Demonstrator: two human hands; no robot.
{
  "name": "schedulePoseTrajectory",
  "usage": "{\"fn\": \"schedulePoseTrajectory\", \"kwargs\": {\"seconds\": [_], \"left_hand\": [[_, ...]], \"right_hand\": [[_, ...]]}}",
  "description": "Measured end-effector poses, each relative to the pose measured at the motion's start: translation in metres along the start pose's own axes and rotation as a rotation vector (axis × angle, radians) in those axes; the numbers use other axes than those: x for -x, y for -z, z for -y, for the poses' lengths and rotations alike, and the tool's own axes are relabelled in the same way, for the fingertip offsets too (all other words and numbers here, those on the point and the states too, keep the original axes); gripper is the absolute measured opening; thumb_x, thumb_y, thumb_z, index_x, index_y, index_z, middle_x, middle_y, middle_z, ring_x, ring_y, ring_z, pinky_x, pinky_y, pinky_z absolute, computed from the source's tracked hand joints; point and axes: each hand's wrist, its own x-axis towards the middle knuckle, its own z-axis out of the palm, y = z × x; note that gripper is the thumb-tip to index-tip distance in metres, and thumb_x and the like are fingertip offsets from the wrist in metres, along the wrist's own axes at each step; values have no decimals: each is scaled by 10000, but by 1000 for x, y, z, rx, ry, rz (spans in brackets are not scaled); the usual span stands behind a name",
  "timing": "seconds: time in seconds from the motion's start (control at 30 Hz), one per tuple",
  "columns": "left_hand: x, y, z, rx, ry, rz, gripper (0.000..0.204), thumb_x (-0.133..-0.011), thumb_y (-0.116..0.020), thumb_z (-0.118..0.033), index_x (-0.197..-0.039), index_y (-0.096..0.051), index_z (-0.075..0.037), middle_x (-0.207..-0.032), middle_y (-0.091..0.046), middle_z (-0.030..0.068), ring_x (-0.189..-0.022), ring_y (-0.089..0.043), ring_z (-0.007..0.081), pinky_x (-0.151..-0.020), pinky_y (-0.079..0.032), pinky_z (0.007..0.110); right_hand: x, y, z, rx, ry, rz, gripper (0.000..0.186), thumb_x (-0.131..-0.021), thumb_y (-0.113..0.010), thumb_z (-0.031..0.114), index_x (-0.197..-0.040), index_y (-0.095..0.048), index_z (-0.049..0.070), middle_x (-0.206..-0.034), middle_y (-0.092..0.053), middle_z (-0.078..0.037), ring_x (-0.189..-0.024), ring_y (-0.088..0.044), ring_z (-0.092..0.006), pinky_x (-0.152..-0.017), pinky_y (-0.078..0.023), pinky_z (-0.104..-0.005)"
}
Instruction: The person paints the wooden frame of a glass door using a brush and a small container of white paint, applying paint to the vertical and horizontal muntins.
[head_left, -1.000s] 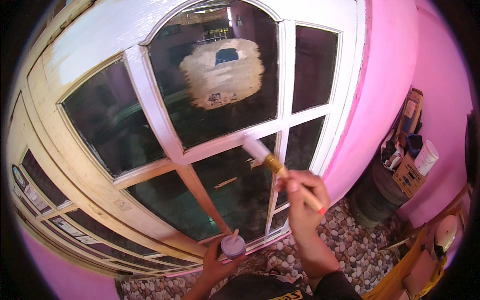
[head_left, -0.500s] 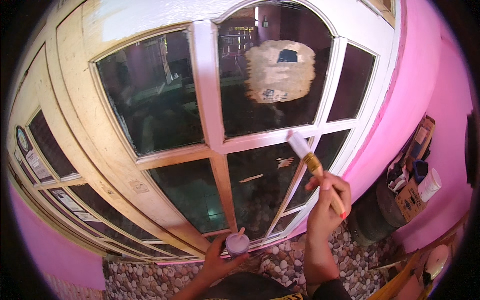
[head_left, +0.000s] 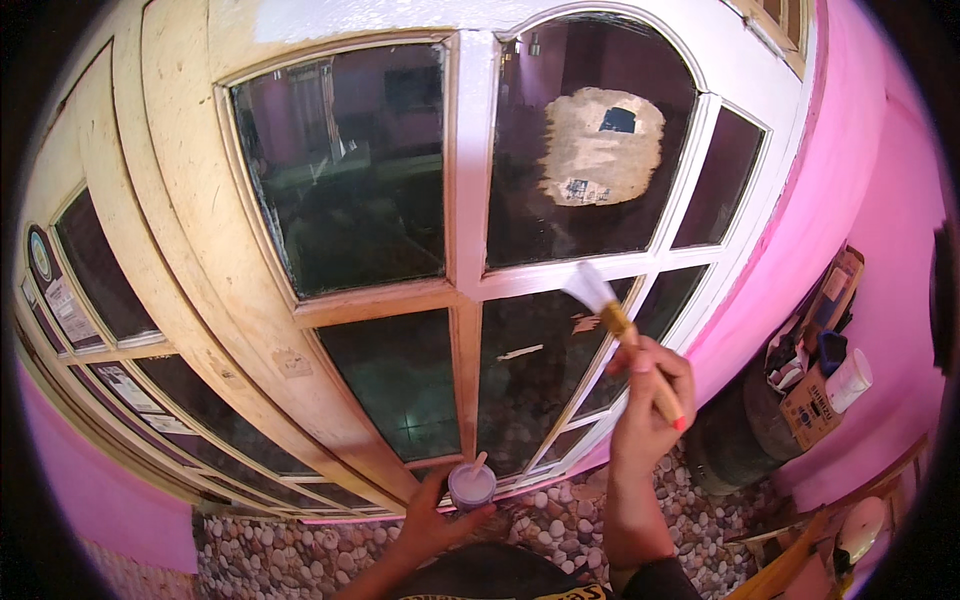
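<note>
My right hand [head_left: 652, 385] grips a paintbrush [head_left: 622, 330] by its wooden, red-tipped handle. Its white bristles meet or hover by the white horizontal bar [head_left: 545, 278] under the arched pane. My left hand [head_left: 437, 518] is wrapped around a small cup [head_left: 472, 486] of pale paint, low in front of me. A wooden stick [head_left: 479, 462] leans out of the cup. The glazed door [head_left: 468, 190] is white on its upper and right parts and bare yellowish wood on the left. A torn paper remnant [head_left: 605, 150] clings to the arched glass.
A pink wall [head_left: 790, 210] borders the door on the right. A dark drum [head_left: 735, 445] stands there, with a cardboard box [head_left: 812, 408] and a white cup [head_left: 850, 378] on it. Pebbles [head_left: 290, 550] cover the floor. Stickers [head_left: 68, 310] mark the panes at far left.
My view has shifted, so the door appears farther right. The brush tip has moved a little leftward along the horizontal bar. Both hands keep their holds.
</note>
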Motion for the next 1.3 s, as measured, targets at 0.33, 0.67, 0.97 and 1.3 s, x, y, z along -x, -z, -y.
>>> {"fn": "schedulePoseTrajectory", "kwargs": {"seconds": [0.33,0.67,0.97,1.3], "left_hand": [[0,2,4,-39,-14,25,804,-751,-909,-299,-1345,-484,37,-1258,-603,161,-1195,-599,238,-1040,-462,366],[1,-1,4,10,-3,10,780,-746,-912,-298,-1324,-504,31,-1208,-641,153,-1142,-636,228,-999,-492,356],[-4,-11,3,-4,-5,26,752,-754,-906,-244,-1325,-500,29,-1212,-636,143,-1143,-629,213,-1006,-489,352],[-8,-17,-2,-21,-29,1,722,-752,-897,-187,-1318,-504,30,-1190,-646,141,-1134,-633,209,-994,-490,342]], "right_hand": [[18,-23,11,-128,6,233,154,-996,-608,87,-1084,-603,-39,-943,-665,-178,-758,-672,-205,-684,-560,-322],[-24,31,-15,62,-22,-74,169,-1009,-602,101,-1070,-617,-56,-942,-693,-159,-827,-681,-172,-751,-562,-293],[-17,30,-10,11,-53,-95,184,-1008,-587,111,-1073,-610,-59,-874,-677,-147,-736,-643,-189,-712,-535,-318],[-46,62,-35,-8,-50,-225,196,-1003,-612,119,-1069,-619,-65,-898,-688,-151,-772,-663,-185,-743,-543,-302]]}}
